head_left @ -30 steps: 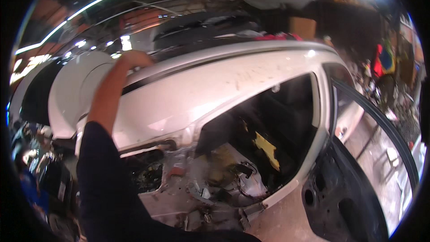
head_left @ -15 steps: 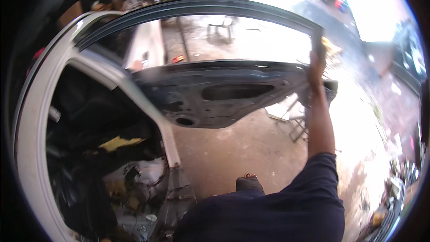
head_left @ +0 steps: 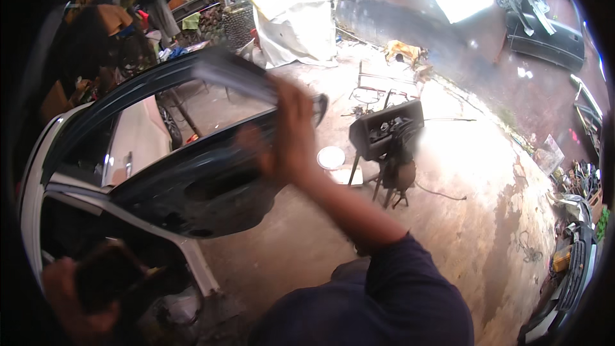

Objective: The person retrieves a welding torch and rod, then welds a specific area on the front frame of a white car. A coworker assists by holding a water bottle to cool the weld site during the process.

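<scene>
A dark car door (head_left: 192, 176) with an open window frame stands ajar from the pale car body (head_left: 30, 173). My right hand (head_left: 291, 131) is at the door's free edge, just below the window frame's corner. Its fingers are stretched upward with the thumb apart, somewhat smeared by motion. Low on the left, in front of the dark door opening, my left hand (head_left: 67, 301) is curled around a dark, boxy thing (head_left: 109, 272). Shadow and blur hide what kind of thing that is.
Beyond the door stands a dark machine on legs (head_left: 387, 131), near a white round lid (head_left: 330, 157). A white cover (head_left: 295, 19) drapes something at the back, with a tan dog (head_left: 403, 51) beside it. Another car door (head_left: 544, 35) leans far right; bumper parts (head_left: 576, 269) lie at the right edge.
The door's free edge and my right hand have shifted left as the view turned; the right fingers now stretch out. My left hand, with the dark thing, has come into view at lower left.
</scene>
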`<action>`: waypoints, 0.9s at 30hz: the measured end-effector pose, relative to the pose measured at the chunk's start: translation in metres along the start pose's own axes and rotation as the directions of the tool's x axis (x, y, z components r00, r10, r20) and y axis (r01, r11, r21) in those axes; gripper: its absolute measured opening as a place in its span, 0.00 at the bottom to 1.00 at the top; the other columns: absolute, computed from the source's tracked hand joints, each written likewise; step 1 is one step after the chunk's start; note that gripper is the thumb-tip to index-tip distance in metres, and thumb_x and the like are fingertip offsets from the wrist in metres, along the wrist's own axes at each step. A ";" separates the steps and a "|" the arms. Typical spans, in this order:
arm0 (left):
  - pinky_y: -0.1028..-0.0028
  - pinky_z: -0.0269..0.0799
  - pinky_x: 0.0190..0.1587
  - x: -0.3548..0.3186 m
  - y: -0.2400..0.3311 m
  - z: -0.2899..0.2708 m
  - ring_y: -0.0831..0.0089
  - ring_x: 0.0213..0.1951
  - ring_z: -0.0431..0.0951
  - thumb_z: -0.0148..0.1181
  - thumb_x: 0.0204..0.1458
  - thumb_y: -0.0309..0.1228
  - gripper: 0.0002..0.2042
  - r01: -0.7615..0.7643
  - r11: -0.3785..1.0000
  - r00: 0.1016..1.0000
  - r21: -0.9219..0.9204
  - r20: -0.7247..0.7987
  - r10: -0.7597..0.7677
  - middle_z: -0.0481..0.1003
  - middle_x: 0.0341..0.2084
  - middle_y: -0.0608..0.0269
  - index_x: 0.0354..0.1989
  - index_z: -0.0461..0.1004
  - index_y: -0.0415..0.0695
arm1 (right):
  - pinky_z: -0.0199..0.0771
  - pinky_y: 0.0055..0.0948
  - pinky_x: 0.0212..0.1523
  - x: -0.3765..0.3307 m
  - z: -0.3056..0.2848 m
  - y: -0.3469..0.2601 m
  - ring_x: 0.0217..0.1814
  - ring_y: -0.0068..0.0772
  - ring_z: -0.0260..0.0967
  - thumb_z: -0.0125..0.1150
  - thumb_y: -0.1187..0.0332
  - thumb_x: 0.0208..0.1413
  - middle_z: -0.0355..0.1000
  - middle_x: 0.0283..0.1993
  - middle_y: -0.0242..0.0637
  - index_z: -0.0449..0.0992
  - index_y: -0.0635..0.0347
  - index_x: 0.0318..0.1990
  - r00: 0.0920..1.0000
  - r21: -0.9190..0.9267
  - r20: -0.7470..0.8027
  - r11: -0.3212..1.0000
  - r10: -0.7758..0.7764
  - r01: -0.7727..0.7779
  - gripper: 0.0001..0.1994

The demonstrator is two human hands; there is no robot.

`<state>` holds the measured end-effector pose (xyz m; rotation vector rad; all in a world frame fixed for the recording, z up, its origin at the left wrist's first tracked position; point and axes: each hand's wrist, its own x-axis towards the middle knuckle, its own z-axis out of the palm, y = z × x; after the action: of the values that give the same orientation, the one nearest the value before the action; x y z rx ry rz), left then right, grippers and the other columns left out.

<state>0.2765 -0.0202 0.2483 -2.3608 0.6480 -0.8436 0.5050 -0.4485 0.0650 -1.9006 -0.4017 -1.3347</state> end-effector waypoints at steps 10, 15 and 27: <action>0.45 0.59 0.74 0.267 0.228 0.016 0.38 0.77 0.55 0.53 0.63 0.69 0.47 -0.398 0.888 0.917 -0.232 -0.123 0.379 0.54 0.77 0.35 0.78 0.59 0.42 | 0.82 0.35 0.49 -0.042 -0.205 0.135 0.45 0.38 0.82 0.65 0.63 0.70 0.79 0.53 0.47 0.67 0.65 0.69 0.395 0.361 0.919 0.354 0.024 -0.862 0.26; 0.45 0.57 0.75 0.314 0.204 0.072 0.41 0.75 0.60 0.50 0.67 0.63 0.39 0.150 0.989 0.987 0.007 -0.053 -0.150 0.62 0.73 0.40 0.77 0.62 0.48 | 0.84 0.31 0.42 -0.134 -0.303 0.314 0.41 0.34 0.83 0.64 0.68 0.69 0.79 0.54 0.41 0.69 0.63 0.67 -0.032 -0.043 0.920 0.021 0.392 -0.999 0.23; 0.47 0.63 0.68 0.289 0.172 0.106 0.44 0.64 0.70 0.60 0.66 0.45 0.21 0.245 0.962 0.969 0.122 -0.067 -0.239 0.74 0.57 0.46 0.59 0.78 0.43 | 0.83 0.33 0.38 -0.249 -0.341 0.507 0.52 0.35 0.79 0.57 0.71 0.69 0.77 0.56 0.39 0.68 0.56 0.65 -0.123 0.328 0.336 -0.238 0.934 -0.914 0.19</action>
<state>0.5044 -0.2837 0.1919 -2.3362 0.3157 -1.0224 0.5018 -0.9911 -0.3100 -1.0140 0.7321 -0.0294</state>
